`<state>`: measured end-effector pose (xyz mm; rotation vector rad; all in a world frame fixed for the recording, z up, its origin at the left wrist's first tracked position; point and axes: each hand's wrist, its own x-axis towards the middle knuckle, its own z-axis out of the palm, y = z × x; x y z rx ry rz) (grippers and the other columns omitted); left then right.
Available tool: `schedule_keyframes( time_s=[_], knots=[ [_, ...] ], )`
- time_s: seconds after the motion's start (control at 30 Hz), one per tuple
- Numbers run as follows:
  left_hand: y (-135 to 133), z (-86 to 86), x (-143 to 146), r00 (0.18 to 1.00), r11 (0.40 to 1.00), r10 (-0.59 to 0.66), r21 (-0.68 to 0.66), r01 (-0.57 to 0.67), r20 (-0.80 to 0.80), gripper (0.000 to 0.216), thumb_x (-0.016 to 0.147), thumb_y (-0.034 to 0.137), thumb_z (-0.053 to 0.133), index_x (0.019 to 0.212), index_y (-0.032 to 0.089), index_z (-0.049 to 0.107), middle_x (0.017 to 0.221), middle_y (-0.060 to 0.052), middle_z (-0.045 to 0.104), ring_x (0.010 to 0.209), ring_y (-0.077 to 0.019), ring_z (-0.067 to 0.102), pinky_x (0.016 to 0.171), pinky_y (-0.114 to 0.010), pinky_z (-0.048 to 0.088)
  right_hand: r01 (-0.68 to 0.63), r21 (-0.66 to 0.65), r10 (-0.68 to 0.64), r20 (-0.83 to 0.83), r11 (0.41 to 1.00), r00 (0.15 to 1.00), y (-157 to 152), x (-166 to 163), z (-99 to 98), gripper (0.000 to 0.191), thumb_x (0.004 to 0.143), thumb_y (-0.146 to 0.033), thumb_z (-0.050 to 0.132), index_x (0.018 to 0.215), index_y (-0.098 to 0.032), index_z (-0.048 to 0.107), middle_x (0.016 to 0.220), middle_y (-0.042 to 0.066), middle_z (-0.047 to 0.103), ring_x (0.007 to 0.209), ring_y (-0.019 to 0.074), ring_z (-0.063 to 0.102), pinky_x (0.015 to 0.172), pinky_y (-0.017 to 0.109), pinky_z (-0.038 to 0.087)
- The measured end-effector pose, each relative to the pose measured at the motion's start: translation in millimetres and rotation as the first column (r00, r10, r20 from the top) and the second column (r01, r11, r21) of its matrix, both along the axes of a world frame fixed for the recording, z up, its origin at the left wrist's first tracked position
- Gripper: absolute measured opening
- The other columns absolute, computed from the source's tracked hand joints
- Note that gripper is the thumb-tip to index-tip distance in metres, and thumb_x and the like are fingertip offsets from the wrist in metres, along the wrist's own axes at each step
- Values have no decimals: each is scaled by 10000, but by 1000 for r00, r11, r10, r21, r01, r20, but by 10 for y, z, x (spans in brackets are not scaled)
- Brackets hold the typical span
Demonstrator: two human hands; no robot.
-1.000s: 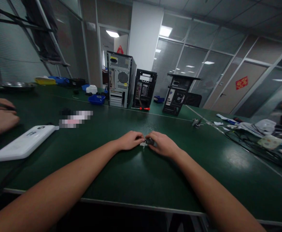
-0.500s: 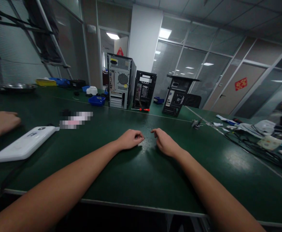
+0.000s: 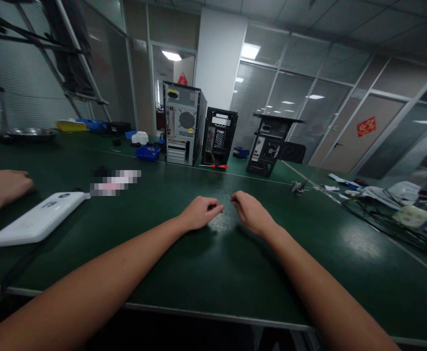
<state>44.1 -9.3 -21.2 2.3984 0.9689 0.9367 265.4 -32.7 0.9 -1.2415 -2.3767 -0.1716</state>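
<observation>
Table (image 3: 184,278) is running green under both forearms, its near edge passing below them, well apart from the fingers. The left hand (image 3: 201,213) is resting on or just above it, thumb lying close against bent fingers; whether they are pinching anything, I cannot tell. The right hand (image 3: 252,212) is facing it across a narrow gap, its fingers bending inward, and its grip too is hiding from view. No held thing is showing in either.

Off to the left, a white device (image 3: 40,218) is lying flat, slanting from near left to far right. Another person's hand (image 3: 7,187) is resting just beyond it, so that side is offering less room than the right, where the table is stretching to a tangle of cables (image 3: 376,214).

Straight ahead, well apart from both hands, the screwdriver (image 3: 220,166) is lying crosswise, shaft pointing left, red handle to the right; the right fingertips seem to be sitting slightly nearer it. Table is filling the stretch between. Behind it, the middle PC (image 3: 219,136) is standing upright between the tall PC (image 3: 184,122) and the right PC (image 3: 268,146), the three closing off the far side.
</observation>
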Motion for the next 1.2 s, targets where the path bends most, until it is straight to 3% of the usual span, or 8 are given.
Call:
schedule_keyframes(
  time_s=[0.13,0.23,0.4,0.57,0.7,0.8,0.93,1.2],
  knots=[
    [46,-41,-20,1000,1000,11,-20,-12,-26,345,933,405,517,827,149,722,660,2,611,628,-135,534,595,-245,339,193,-8,-193,-116,981,974,306,619,-122,214,976,-220,354,1086,-194,537,1081,114,616,978,212,571,889,356,447],
    [69,-54,-36,999,999,21,-26,-22,-29,337,927,400,519,838,150,728,675,-5,629,643,-142,549,603,-246,349,349,-68,-356,-217,935,909,498,1152,-294,199,945,-223,379,1043,-202,551,1066,115,621,995,219,573,914,368,452],
    [68,-33,-55,999,999,26,-42,-28,-42,348,923,407,515,848,150,737,699,-15,649,658,-147,567,612,-250,365,448,-107,-460,-268,887,846,613,1655,-498,184,899,-231,400,944,-191,574,972,116,639,916,219,602,862,362,484],
    [78,-31,-56,999,999,30,-44,-32,-43,358,923,418,511,856,151,739,706,-17,655,657,-147,570,608,-252,366,520,-84,-515,-341,850,786,640,1754,-492,258,906,-308,402,990,-179,610,1010,118,670,955,221,618,889,357,480],
    [95,-46,-64,999,998,31,-46,-33,-34,348,923,413,516,857,157,741,716,-18,663,664,-149,574,611,-253,368,623,-25,-570,-433,782,698,563,1835,-321,382,919,-405,401,1065,-152,648,1059,151,693,965,246,628,908,392,470],
    [95,-50,-73,999,998,34,-46,-36,-39,346,922,412,520,855,157,744,708,-19,664,664,-152,575,612,-255,367,671,12,-584,-483,741,653,443,1905,-186,364,855,-424,535,1034,-160,709,1010,127,733,913,240,661,887,369,485],
    [89,-48,-70,999,999,18,-46,-20,-45,341,923,406,526,858,154,746,707,-18,662,661,-151,577,616,-256,367,683,9,-604,-460,730,651,315,1936,-110,315,793,-382,634,1008,-189,759,947,91,763,885,232,697,855,334,505],
    [79,-44,-60,998,998,20,-66,-24,-53,329,922,400,538,864,153,747,694,-12,652,644,-144,572,609,-251,360,626,-109,-631,-247,772,735,323,1859,-194,341,851,-370,588,1082,-200,772,950,105,773,915,252,712,830,355,514]
  ],
)
